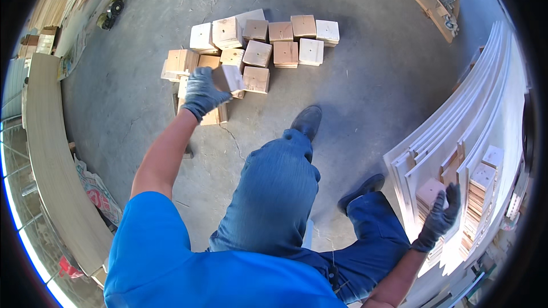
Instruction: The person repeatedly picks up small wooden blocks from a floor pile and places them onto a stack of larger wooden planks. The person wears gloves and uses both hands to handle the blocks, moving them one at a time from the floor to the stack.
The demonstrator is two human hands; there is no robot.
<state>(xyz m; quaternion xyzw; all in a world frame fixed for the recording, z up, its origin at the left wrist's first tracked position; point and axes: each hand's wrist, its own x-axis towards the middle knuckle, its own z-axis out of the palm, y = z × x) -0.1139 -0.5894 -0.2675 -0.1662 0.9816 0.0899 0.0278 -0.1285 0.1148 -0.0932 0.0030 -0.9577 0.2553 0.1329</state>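
My left hand point(202, 92), in a grey work glove, is closed around a small stack of square wooden pieces point(228, 78), brown on one face and pale on its edge. It hangs over a group of square wooden blocks point(257, 54) set out in uneven rows on the floor, several with a small dark hole in the top. Out to the right, my gloved right hand point(440, 219) has its thumb and fingers apart, with nothing between them. Beside it stands a pile of square wooden pieces point(431, 193) among large pale panels; the hand partly covers that pile.
Tall pale panels point(485, 91) lean on the right. A long board point(57, 154) runs along the left, near a printed sack point(96, 188). A black and green tool point(111, 12) lies at the far left. My legs and dark shoes point(308, 121) are on the concrete floor point(354, 0).
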